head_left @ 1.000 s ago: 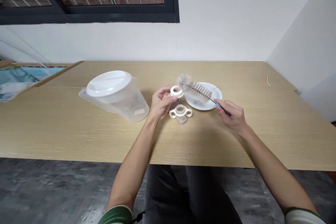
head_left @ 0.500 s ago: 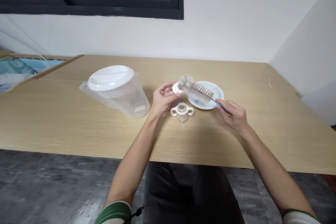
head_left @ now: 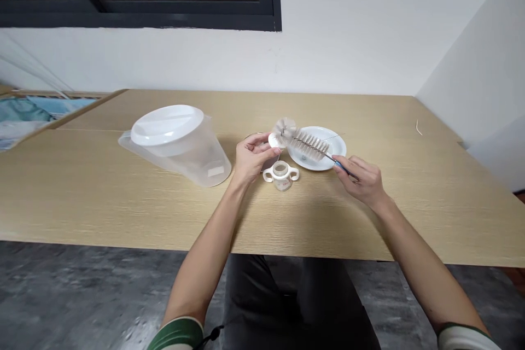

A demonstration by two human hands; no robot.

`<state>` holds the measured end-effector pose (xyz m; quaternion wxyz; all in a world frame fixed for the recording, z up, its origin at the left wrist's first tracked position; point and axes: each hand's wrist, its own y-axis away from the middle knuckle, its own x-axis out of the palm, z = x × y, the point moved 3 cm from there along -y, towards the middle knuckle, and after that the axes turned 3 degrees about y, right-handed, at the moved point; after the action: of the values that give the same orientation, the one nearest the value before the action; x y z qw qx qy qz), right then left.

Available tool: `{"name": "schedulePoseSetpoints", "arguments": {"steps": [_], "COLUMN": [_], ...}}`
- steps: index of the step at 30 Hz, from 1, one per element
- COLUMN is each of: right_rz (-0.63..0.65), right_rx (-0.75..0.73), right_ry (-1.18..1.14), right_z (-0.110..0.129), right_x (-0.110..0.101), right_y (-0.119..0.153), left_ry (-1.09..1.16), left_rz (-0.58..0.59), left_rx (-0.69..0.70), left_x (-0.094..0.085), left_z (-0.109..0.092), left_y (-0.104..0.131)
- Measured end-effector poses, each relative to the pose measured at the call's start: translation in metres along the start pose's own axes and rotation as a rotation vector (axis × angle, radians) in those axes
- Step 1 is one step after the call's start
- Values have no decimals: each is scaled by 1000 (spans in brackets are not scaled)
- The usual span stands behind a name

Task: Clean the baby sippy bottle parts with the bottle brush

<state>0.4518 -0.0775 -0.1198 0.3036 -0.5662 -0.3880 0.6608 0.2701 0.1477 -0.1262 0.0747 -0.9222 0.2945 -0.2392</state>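
My right hand [head_left: 361, 178] grips the blue handle of a bottle brush [head_left: 309, 145], its pale bristles pointing left. The round tip of the brush meets a white bottle cap [head_left: 275, 142], which my left hand [head_left: 254, 158] pinches between thumb and fingers. Part of the cap is hidden by the bristles. Just below them, a small baby bottle [head_left: 282, 176] with two cream side handles stands upright and uncovered on the table. A white plate [head_left: 338, 147] lies behind the brush. Beneath my left hand is a round dish [head_left: 268, 163], mostly covered.
A translucent pitcher [head_left: 200, 153] with a white lid stands to the left on the wooden table [head_left: 123, 202]. A thin white strip [head_left: 418, 127] lies at the far right. The wall and a dark window frame [head_left: 184, 21] are behind the table.
The view has shifted slightly, so most things sit a little further left. The brush tip now covers more of the cap's opening. Both hands keep their holds.
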Motion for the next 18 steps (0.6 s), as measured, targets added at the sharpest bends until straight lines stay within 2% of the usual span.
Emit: {"name": "schedulePoseSetpoints", "arguments": {"steps": [9, 15, 18], "right_rz": [11, -7, -11], "right_rx": [3, 22, 47], "right_ry": [-5, 5, 27], "right_z": [0, -3, -8], "right_x": [-1, 0, 1], "right_y": [-1, 0, 2], "left_ry": [-63, -94, -103], "left_rz": [-30, 79, 52], "left_rx": [71, 10, 39], "left_x": [-3, 9, 8], "left_z": [2, 6, 2], "left_y": [-2, 6, 5]}}
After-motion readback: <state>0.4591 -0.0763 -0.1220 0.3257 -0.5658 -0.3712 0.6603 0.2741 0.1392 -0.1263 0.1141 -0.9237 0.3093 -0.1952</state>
